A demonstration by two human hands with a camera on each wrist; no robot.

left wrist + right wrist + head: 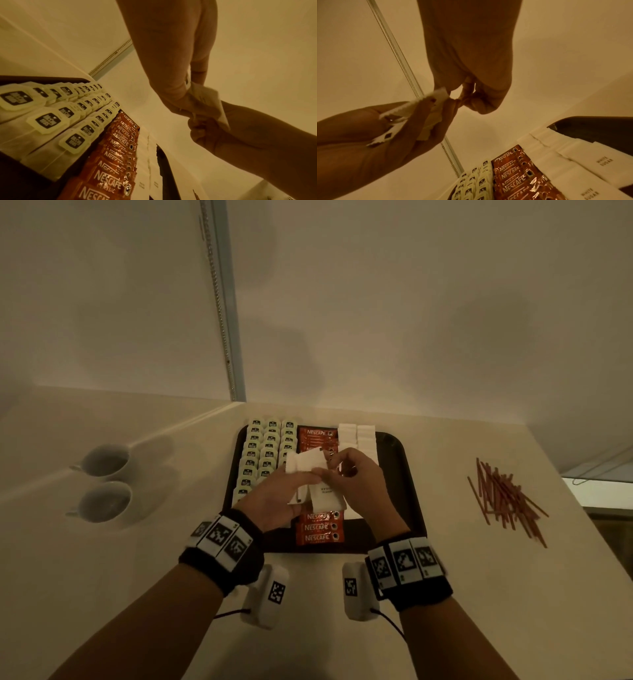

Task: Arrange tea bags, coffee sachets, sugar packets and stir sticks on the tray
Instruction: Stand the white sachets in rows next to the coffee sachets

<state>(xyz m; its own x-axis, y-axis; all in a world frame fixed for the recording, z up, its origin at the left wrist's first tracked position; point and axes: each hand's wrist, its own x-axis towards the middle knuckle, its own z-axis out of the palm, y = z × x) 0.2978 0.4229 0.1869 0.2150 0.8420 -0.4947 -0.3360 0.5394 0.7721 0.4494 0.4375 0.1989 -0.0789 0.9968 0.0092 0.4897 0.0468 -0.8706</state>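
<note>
Red coffee sachets point(318, 527), each printed "NESCAFE" and, in the left wrist view, "CLASSIC", lie overlapped in 1 column down the middle of the dark tray point(400, 474). Cream tea bags point(263, 453) with dark square tags fill 3 columns on the tray's left part; their tag lettering is too blurred to read. White sugar packets point(583, 166) marked "WHITE SUGAR" lie in rows just right of the coffee. Above the tray's middle, the left hand point(274, 501) grips a fanned bundle of white packets point(305, 465), while the right hand point(356, 481) pinches one packet's edge between thumb and fingertips. Reddish stir sticks point(507, 498) lie heaped on the pale bench point(479, 594) well right of the tray, near its right edge. 2 cups point(102, 484) stand to the tray's left.
</note>
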